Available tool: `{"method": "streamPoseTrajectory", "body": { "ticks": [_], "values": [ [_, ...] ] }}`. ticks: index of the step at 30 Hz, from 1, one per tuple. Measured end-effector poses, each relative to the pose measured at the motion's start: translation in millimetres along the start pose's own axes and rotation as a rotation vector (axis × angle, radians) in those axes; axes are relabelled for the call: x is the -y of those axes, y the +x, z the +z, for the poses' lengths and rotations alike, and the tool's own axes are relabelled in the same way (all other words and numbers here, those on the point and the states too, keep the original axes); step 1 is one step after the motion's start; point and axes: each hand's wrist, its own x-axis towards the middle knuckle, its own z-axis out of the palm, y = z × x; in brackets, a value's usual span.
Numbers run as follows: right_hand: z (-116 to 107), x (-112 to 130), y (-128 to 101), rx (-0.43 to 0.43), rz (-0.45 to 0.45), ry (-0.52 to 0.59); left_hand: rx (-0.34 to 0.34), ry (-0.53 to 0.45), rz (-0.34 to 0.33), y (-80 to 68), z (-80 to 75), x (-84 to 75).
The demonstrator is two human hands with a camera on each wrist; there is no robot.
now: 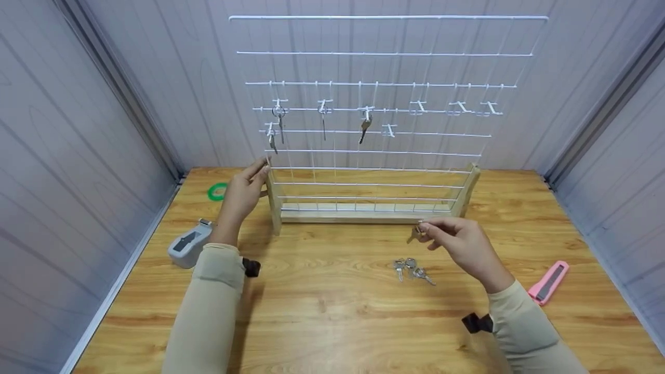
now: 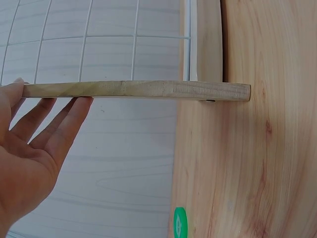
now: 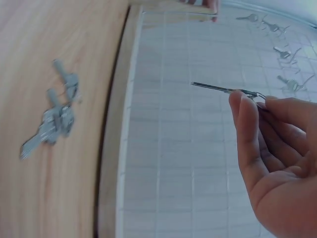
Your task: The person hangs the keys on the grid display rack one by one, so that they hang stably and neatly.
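A white wire grid rack (image 1: 374,169) stands on a wooden base. My left hand (image 1: 243,191) holds its left wooden side post (image 2: 148,89), thumb on one face and fingertips on the other in the left wrist view. In front of the rack's right part, my right hand (image 1: 460,241) pinches a key (image 3: 213,88) by its ring end between thumb and index finger, blade pointing away from the fingers. Below that hand, several loose keys (image 1: 399,270) lie together on the table. Other keys (image 1: 366,129) hang from hooks on the grid's left and middle.
Bare white hooks (image 1: 420,107) sit on the grid's right side. At left are a grey tape dispenser (image 1: 182,253) and a green tape roll (image 1: 216,191). A pink-handled tool (image 1: 550,280) lies beside the right forearm. Panelled walls (image 1: 78,171) enclose the wooden table (image 1: 332,322).
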Motion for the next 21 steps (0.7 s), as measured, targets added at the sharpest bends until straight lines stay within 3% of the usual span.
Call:
{"method": "streamPoseTrajectory", "body": {
  "ticks": [5,10,21],
  "values": [
    [5.8,19.2,10.5,-0.077,-0.081,0.110,0.006,-0.007,-0.009,-0.3,-0.4,-0.5],
    [9.7,36.9,21.9,-0.121,-0.098,0.172,0.023,0.008,-0.031,-1.9,-1.5,-1.5],
    [13.3,68.6,51.4,-0.150,-0.142,0.207,0.027,0.016,-0.035,-2.1,-1.7,-2.4]
  ]
}}
